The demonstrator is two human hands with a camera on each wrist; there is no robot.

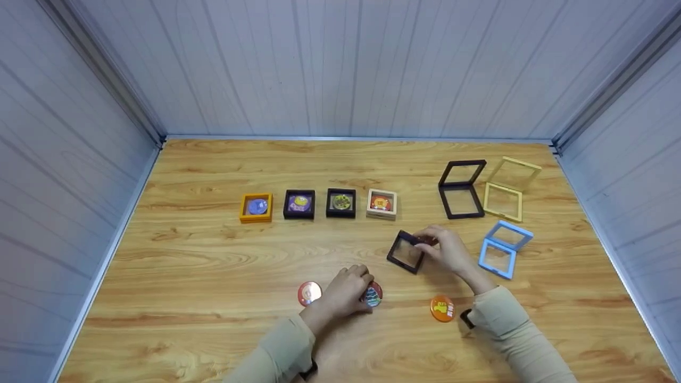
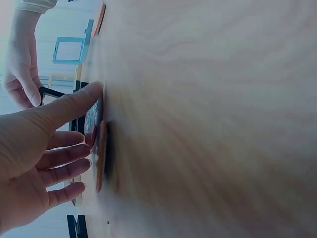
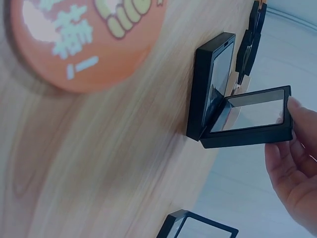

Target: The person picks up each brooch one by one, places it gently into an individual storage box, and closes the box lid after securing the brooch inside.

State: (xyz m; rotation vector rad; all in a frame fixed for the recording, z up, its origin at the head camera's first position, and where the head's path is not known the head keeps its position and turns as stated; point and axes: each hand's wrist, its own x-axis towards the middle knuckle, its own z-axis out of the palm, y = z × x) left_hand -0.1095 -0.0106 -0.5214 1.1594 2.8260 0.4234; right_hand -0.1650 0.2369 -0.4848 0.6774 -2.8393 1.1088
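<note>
My right hand pinches the raised half of a hinged black display frame, whose other half rests on the table; in the right wrist view the frame stands partly open. My left hand has thumb and fingers at opposite edges of a round badge with a dark, patterned face. In the left wrist view that badge sits between thumb and fingers, partly hidden. A red-rimmed badge lies just left of the left hand. An orange thumbs-up badge lies below the right hand.
Across the back stand closed frames with badges inside: orange, black, another black and cream. Open frames on the right are black, yellow and blue. Panel walls border the wooden table.
</note>
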